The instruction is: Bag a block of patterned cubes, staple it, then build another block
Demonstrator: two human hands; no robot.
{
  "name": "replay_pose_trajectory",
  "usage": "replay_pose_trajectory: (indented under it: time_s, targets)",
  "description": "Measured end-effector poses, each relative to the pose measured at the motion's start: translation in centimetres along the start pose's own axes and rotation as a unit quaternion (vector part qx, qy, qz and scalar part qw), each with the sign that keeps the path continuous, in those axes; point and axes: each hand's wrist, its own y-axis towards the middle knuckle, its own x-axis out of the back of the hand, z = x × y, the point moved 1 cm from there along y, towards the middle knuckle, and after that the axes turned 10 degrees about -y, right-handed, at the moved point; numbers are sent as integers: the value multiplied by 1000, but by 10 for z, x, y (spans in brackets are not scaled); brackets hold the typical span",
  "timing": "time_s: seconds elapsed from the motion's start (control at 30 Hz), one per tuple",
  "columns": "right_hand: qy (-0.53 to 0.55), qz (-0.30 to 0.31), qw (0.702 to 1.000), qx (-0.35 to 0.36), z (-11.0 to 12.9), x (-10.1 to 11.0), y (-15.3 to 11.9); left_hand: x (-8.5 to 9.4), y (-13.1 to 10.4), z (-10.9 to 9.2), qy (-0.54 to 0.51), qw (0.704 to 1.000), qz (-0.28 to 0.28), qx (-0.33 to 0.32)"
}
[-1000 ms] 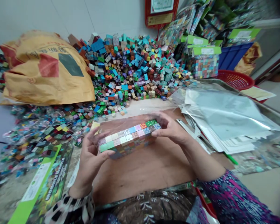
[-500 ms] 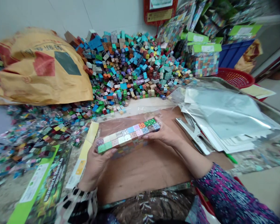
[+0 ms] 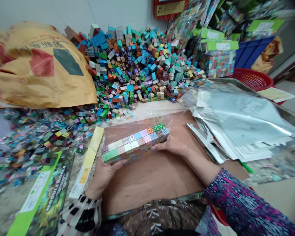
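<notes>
Between my two hands lies a long block of small patterned cubes (image 3: 135, 144), its top showing two rows in many colours. Clear plastic film surrounds the cubes and spreads out behind them. My left hand (image 3: 108, 170) grips the left end, by the green cubes, thumb along the front side. At the other end my right hand (image 3: 169, 144) is closed round the block, thumb on its front face. Some fingers of both hands are hidden behind or under it. Beneath is a brown board (image 3: 147, 183).
A heap of loose cubes (image 3: 137, 68) fills the back, beside a yellow sack (image 3: 41, 65). On the right lie a metal stapler (image 3: 206, 142), a green pen (image 3: 245, 166) and clear bags (image 3: 243, 114). Printed header cards (image 3: 54, 190) and a yellow strip (image 3: 88, 160) are left.
The block has tipped slightly, so more of its front side shows. Both hands keep their hold at its ends. The whole view has shifted a little.
</notes>
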Motion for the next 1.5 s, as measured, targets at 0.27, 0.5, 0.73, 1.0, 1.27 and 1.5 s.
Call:
replay_pose_trajectory:
  time_s: [0.27,0.5,0.73,1.0,1.27,1.5]
  targets:
    - [-24,14,1000,13,-10,4,1,-7,-2,-4,35,999,14,12]
    - [-62,15,998,-18,-22,2,-4,3,0,14,97,994,31,26]
    - [-107,-3,994,-25,-24,-1,-19,14,6,24,176,979,98,15]
    - [-150,6,989,1,-26,2,-29,25,7,33,269,954,133,3]
    - [-196,31,980,-9,-9,43,-46,34,-19,22,213,975,68,7]
    - [-96,-61,976,-185,-22,26,-38,17,-37,18,66,996,-13,55]
